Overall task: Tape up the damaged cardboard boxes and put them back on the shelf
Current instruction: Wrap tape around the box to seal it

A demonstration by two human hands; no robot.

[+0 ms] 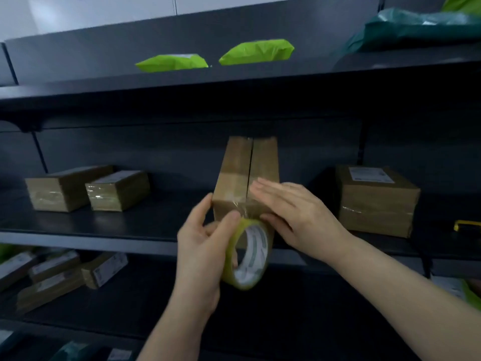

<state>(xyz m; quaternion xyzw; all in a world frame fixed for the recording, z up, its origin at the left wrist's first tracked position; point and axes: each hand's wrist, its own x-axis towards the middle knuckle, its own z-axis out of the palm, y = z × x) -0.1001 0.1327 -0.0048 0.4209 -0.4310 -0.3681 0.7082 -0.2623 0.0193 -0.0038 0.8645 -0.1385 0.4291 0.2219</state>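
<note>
Cardboard box (246,175) on the middle shelf (104,225), near end overhanging. Left hand (205,246) grips tape roll (248,254) just below it; right hand (294,214), fingers straight, presses the box top.

Dim shelving, bright wall above, soft motion blur, wide-angle bending at edges

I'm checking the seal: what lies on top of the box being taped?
The right hand lies flat on the box, over a clear tape strip crossing its seam. The palm covers the strip's right end.
</note>
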